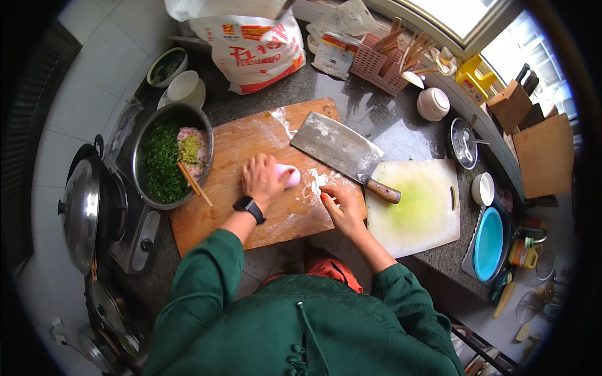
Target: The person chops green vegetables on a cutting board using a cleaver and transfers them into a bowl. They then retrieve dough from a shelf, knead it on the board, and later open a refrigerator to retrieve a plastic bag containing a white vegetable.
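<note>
A smooth pink lump [292, 176], which looks like dough, lies on the floured wooden board [225, 150]. My left hand [264, 183], with a dark watch at the wrist, is over the lump with its thumb across it. To the right, my right hand [342, 207] has curled fingers at a patch of white flour [316, 182]; whether anything is pinched between the fingertips is not visible. A broad cleaver [336, 145] lies just beyond this hand, its wooden handle [383, 190] resting over a white plastic cutting board [423, 225].
At left stands a metal bowl [210, 141] of chopped greens and pinkish minced filling, with chopsticks [195, 184] at its rim. A lidded wok [81, 211] is beside it. Behind are a large flour bag [256, 51] and a utensil basket [376, 63]. A blue basin [488, 242] is far right.
</note>
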Available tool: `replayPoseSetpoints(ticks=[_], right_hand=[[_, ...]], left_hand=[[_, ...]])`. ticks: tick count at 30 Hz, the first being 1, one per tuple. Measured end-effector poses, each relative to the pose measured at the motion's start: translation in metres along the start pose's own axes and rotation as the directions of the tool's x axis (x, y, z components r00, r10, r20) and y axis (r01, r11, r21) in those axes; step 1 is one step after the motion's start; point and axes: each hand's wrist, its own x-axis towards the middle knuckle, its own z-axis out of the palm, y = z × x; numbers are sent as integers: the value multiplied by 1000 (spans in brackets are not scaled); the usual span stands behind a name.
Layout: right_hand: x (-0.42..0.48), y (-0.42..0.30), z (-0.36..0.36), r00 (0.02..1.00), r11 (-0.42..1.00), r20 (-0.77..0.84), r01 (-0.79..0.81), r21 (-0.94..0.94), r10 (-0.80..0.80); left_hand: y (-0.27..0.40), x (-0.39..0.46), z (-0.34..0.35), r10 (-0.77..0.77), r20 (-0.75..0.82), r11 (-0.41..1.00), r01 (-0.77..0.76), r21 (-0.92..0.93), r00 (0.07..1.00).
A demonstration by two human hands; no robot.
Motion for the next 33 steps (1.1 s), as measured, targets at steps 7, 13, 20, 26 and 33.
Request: replayPoseSetpoints(ticks=[7, 13, 20, 26, 33], right_hand=[[-25, 9, -32, 986, 979, -6, -167, 113, 169], [-46, 31, -22, 994, 994, -66, -87, 73, 92], [-111, -5, -25, 965, 977, -155, -214, 6, 212], [-196, -16, -14, 882, 918, -273, -397, 10, 385], [-254, -33, -1, 876, 913, -313, -404, -59, 367]], left_hand=[[-20, 33, 11, 154, -176, 983, -169, -76, 972], [4, -63, 0, 348, -137, 937, -350, 10, 928], [-54, 38, 43, 180, 96, 967, -194, 165, 979], [-49, 3, 49, 409, -171, 911, -413, 11, 896], [-15, -16, 3, 339, 55, 940, -340, -1, 939]])
